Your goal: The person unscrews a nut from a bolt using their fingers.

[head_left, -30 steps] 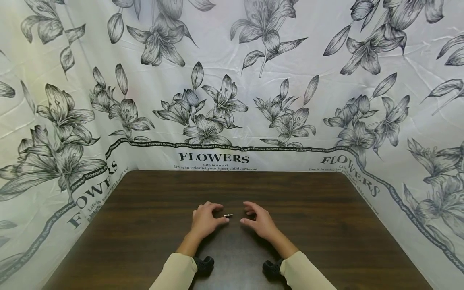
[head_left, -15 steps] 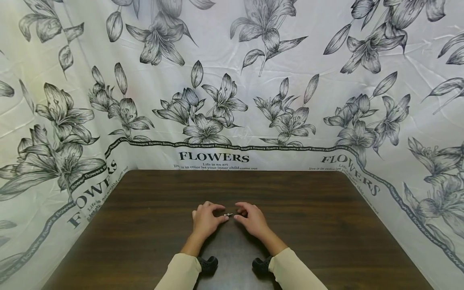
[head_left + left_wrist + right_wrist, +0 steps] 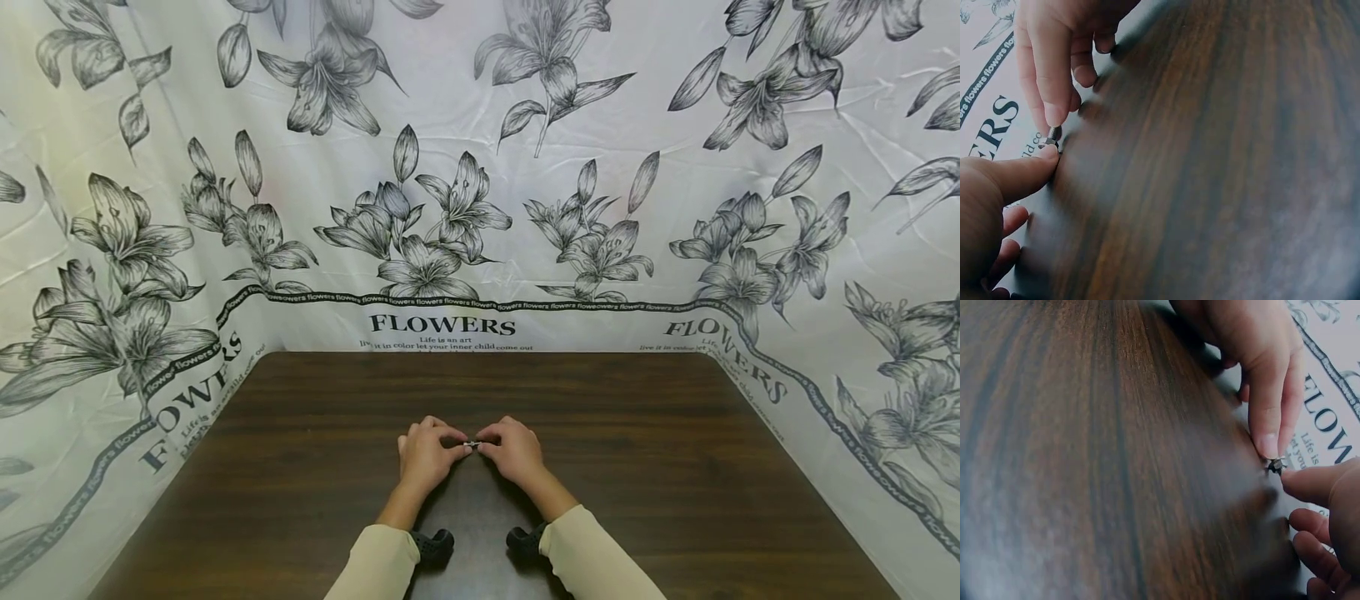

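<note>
Over the middle of the table, a small silvery bolt (image 3: 472, 444) lies crosswise between the fingertips of both hands. My left hand (image 3: 429, 454) pinches one end between thumb and forefinger. From the other side my right hand (image 3: 516, 454) grips the opposite end, thumb and forefinger together. In the left wrist view, a short stretch of thread shows on the bolt (image 3: 1054, 134), with a wider nut-like part beside the left thumb. The right wrist view shows that wider part with small projecting edges; fingertips hide both ends. The other fingers of each hand curl loosely below.
A dark wood-grain table (image 3: 637, 467) spreads beneath the hands. White cloth (image 3: 585, 329) printed with flowers and lettering hangs around its back and sides. Black wrist mounts (image 3: 433, 546) sit at both cuffs, low over the table.
My right hand has moved left, its thumb and forefinger closing on the free end of the bolt. The left hand keeps its pinch and has barely shifted.
</note>
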Motion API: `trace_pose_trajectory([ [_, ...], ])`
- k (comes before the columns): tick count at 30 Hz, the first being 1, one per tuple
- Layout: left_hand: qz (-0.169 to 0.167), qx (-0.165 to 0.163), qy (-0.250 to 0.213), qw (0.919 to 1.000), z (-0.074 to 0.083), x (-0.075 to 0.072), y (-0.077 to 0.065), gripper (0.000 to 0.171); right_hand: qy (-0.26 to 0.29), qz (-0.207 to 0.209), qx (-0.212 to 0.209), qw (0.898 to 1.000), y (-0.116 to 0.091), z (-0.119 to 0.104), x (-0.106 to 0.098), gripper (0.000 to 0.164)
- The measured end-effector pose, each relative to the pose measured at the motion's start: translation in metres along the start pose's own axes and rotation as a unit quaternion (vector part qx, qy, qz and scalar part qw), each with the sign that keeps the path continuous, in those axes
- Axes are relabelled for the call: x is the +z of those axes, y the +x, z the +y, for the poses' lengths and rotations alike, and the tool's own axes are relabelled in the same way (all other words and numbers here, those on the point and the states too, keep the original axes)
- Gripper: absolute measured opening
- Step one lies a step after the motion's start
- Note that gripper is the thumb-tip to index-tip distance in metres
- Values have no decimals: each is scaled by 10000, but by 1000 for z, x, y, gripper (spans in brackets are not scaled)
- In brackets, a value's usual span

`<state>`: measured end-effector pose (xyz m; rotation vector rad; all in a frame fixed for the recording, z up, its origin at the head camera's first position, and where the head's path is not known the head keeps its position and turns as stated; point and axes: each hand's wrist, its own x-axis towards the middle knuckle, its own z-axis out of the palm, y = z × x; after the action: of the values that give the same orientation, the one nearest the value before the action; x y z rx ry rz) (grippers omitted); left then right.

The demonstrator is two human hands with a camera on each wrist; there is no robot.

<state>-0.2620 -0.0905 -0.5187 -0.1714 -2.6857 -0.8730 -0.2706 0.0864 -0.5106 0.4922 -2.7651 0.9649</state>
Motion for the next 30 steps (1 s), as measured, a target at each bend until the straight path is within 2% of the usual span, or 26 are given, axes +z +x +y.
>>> trace_pose_trajectory([
  [6, 200, 334, -49, 9992, 0, 1, -2, 10, -22, 215, -119, 9997, -1, -1, -1, 6],
  [11, 132, 508, -215, 9984, -1, 2, -2, 9, 52, 92, -175, 9998, 0, 4, -2, 8],
  [15, 27, 570, -577, 9967, 0, 2, -2, 9, 510, -68, -72, 9986, -1, 8, -2, 6],
  [19, 68, 675, -1282, 9894, 3, 1, -1, 8, 1337, -99, 79, 9909, -2, 10, -6, 4],
  [22, 142, 654, -1853, 9804, 6, -1, 0, 7, 2185, -101, 409, 9749, -3, 7, -9, 6],
  [27, 250, 556, -2485, 9667, 16, -4, 2, 8, 3638, -74, 1107, 9249, -7, -3, -19, 17],
  [29, 321, 583, -2669, 9614, 21, -6, 2, 8, 3936, -60, 1288, 9102, -8, -8, -22, 21],
  [30, 372, 602, -2736, 9592, 23, -7, 2, 8, 4006, -48, 1333, 9065, -8, -10, -24, 23],
])
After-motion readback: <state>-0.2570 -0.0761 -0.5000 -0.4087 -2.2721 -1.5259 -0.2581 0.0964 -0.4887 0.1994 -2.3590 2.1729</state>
